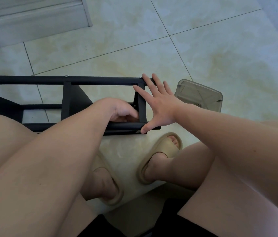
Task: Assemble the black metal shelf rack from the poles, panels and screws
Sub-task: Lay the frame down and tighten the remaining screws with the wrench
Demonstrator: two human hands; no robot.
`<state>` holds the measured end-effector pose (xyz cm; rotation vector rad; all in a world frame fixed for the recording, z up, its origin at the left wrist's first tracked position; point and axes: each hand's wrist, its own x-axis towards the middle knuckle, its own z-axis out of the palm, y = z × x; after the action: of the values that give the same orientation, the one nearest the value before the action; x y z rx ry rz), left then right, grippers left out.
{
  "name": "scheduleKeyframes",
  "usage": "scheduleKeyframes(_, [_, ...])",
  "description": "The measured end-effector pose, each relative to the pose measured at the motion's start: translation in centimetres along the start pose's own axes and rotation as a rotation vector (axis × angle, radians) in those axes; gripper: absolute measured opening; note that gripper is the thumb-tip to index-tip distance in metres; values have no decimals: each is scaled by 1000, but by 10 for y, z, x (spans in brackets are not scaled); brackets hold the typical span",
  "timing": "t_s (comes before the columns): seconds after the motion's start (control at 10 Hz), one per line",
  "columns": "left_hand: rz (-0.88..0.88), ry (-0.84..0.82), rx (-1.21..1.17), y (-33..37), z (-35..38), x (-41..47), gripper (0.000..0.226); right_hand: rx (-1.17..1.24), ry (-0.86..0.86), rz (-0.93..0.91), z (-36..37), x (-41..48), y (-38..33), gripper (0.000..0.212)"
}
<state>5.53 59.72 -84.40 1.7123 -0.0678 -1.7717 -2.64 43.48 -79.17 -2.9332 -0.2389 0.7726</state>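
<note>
The black metal shelf rack (pixel 66 100) lies on its side on the tiled floor in front of my knees. Its far pole (pixel 83 80) runs left to right, with two silver screw heads (pixel 66 76) on top. My right hand (pixel 157 103) is spread flat against the rack's right end panel (pixel 141 106), fingers on the far pole and thumb on the near pole (pixel 126 126). My left hand (pixel 119 110) reaches inside the frame beside that panel with curled fingers. What those fingers hold is hidden.
A translucent grey plastic container (pixel 201 96) stands on the floor just right of the rack's end. My feet in beige slippers (pixel 162 156) sit below the rack. A pale door frame or board (pixel 35 17) lies at the top left.
</note>
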Motion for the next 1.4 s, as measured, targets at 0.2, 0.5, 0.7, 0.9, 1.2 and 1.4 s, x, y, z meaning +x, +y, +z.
scheduleKeyframes(0.2, [28, 26, -1, 10, 1, 0, 16, 5, -2, 4, 0, -2, -1, 148])
scheduleKeyframes(0.5, [77, -32, -70, -1, 0, 1, 25, 14, -9, 6, 0, -3, -1, 148])
scheduleKeyframes(0.7, [110, -64, -115, -11, -1, 4, 23, 27, -2, 4, 1, -3, -1, 148])
scheduleKeyframes(0.9, [16, -82, 4, -7, -3, 0, 22, 23, -11, 8, -1, -2, 0, 148])
scheduleKeyframes(1.2, [-25, -1, 19, 6, 2, 1, 17, 33, -16, 8, 0, -4, -1, 149])
scheduleKeyframes(1.4, [-4, 6, -4, 5, 2, 3, 21, 36, -10, 9, 1, -5, -2, 148])
